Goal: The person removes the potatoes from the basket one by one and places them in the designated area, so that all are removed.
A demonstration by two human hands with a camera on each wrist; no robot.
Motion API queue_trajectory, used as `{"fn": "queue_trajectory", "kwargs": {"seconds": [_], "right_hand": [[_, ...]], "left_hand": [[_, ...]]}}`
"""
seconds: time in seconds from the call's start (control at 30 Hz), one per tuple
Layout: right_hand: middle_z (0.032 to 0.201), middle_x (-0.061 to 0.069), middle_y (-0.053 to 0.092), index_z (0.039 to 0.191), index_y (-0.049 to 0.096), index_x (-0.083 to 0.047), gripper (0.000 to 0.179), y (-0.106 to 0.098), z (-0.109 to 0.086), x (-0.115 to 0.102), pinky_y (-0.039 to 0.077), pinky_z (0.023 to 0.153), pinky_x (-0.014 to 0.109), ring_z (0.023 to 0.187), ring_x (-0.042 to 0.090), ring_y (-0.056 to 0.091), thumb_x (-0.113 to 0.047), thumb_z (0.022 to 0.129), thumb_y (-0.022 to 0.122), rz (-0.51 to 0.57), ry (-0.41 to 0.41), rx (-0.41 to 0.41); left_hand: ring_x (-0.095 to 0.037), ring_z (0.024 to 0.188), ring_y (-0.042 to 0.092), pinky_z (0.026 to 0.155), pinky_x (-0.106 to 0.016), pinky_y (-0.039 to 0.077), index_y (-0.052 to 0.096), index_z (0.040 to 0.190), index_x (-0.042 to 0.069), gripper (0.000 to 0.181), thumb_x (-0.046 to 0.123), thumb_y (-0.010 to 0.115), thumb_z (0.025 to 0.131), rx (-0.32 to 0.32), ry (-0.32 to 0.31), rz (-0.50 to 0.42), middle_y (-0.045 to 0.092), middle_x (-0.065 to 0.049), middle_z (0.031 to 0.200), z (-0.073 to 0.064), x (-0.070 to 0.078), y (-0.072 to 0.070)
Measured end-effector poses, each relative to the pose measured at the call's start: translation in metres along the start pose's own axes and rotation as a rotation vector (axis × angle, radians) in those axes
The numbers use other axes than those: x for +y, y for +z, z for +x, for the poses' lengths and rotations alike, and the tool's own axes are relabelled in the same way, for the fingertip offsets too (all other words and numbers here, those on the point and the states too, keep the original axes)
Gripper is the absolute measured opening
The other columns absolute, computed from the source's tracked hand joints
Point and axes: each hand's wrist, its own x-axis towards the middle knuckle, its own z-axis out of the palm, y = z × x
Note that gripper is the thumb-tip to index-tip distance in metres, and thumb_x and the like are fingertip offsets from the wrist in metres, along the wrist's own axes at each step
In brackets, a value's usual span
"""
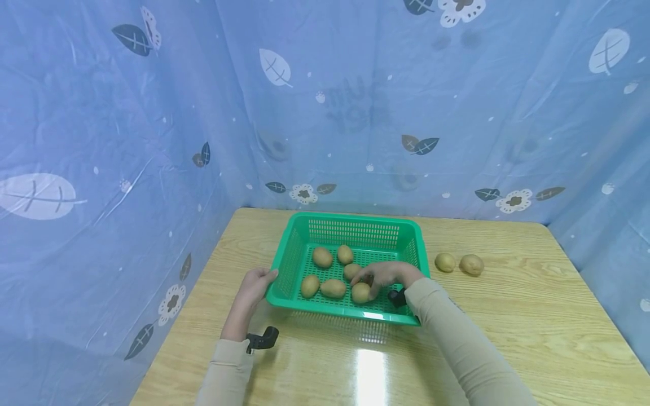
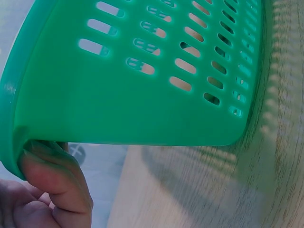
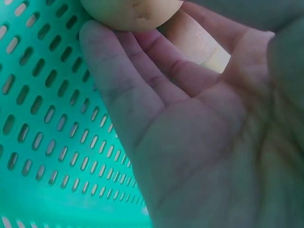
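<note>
A green plastic basket (image 1: 350,313) with slotted walls stands on the table, with several potatoes (image 1: 322,257) lying inside. At its left front corner my left hand (image 1: 255,286) grips the rim, thumb on top; the left wrist view shows curled fingers (image 2: 57,175) hooked beneath the lip. My right hand (image 1: 386,274) reaches down into the basket over its right half. Its thumb and fingertips are around a potato (image 1: 361,293) near the front wall. In the right wrist view the fingers lie against that potato (image 3: 135,12), and a second potato (image 3: 194,40) shows behind them.
Two more potatoes, one rounder (image 1: 445,262) and one beside it (image 1: 471,264), lie on the wooden table (image 1: 523,316) right of the basket. Blue patterned curtains (image 1: 355,113) hang at the back and both sides. Black wrist cameras (image 1: 264,338) stick out from the wrists.
</note>
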Motion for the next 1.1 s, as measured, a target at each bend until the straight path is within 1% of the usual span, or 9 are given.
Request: {"fn": "queue_trajectory", "kwargs": {"seconds": [0.23,0.43,0.53,0.63,0.73,0.83,0.97,1.1], "right_hand": [[0.122,-0.001,0.058,0.12,0.063,-0.021,0.048,-0.004,0.001,0.003,0.042,0.097,0.045,0.112,0.022,0.052,-0.001,0.077,0.072,0.007,-0.025,-0.005],[0.118,0.001,0.06,0.12,0.063,-0.019,0.046,-0.006,-0.001,0.003,0.043,0.096,0.046,0.11,0.022,0.053,-0.003,0.077,0.073,0.065,-0.046,-0.023],[0.12,0.002,0.06,0.121,0.062,-0.016,0.046,-0.007,-0.002,0.003,0.043,0.097,0.046,0.112,0.022,0.053,-0.003,0.078,0.071,0.092,-0.079,-0.029],[0.127,0.004,0.058,0.124,0.06,-0.012,0.047,-0.009,-0.004,0.004,0.041,0.099,0.046,0.118,0.023,0.051,-0.004,0.079,0.069,0.102,-0.113,-0.02],[0.136,0.006,0.052,0.132,0.054,-0.01,0.052,-0.011,-0.006,0.005,0.039,0.102,0.045,0.126,0.026,0.046,-0.006,0.082,0.067,0.125,-0.136,-0.008],[0.139,0.007,0.05,0.137,0.049,-0.01,0.057,-0.012,-0.006,0.007,0.039,0.103,0.045,0.128,0.027,0.044,-0.008,0.083,0.067,0.148,-0.158,0.012],[0.137,0.005,0.052,0.134,0.053,-0.014,0.054,-0.013,-0.006,0.008,0.042,0.099,0.045,0.126,0.028,0.045,-0.009,0.082,0.068,0.179,-0.195,0.063],[0.138,0.006,0.051,0.132,0.055,-0.015,0.052,-0.014,-0.008,0.008,0.045,0.095,0.044,0.126,0.03,0.046,-0.011,0.082,0.069,0.221,-0.209,0.127]], "left_hand": [[-0.015,0.078,0.062,0.07,-0.026,0.05,0.058,0.115,-0.01,0.039,0.024,0.047,0.1,0.002,0.007,0.001,0.065,-0.02,0.099,0.001,0.001,0.0],[-0.017,0.081,0.063,0.072,-0.027,0.05,0.057,0.115,-0.01,0.039,0.024,0.048,0.1,-0.001,0.004,-0.017,0.065,-0.021,0.101,0.002,0.0,0.0],[-0.016,0.08,0.062,0.071,-0.026,0.049,0.058,0.114,-0.01,0.038,0.024,0.048,0.099,-0.001,0.006,-0.018,0.065,-0.02,0.1,0.001,0.0,0.0],[-0.015,0.078,0.062,0.07,-0.025,0.049,0.058,0.114,-0.01,0.039,0.025,0.048,0.099,-0.002,0.016,-0.02,0.065,-0.02,0.099,0.0,0.0,0.0],[-0.015,0.077,0.062,0.069,-0.025,0.049,0.058,0.114,-0.01,0.039,0.025,0.048,0.099,-0.005,0.02,-0.028,0.065,-0.02,0.098,-0.001,0.0,0.0],[-0.015,0.076,0.062,0.069,-0.026,0.049,0.058,0.113,-0.01,0.04,0.026,0.048,0.099,-0.01,0.022,-0.03,0.065,-0.02,0.098,-0.001,-0.001,0.0],[-0.015,0.076,0.062,0.069,-0.026,0.05,0.059,0.113,-0.01,0.039,0.025,0.048,0.099,-0.011,0.02,-0.033,0.066,-0.019,0.097,-0.001,-0.001,-0.001],[-0.015,0.077,0.062,0.069,-0.026,0.049,0.059,0.112,-0.01,0.038,0.024,0.048,0.099,-0.005,0.019,-0.027,0.065,-0.019,0.097,-0.001,-0.001,-0.001]]}}
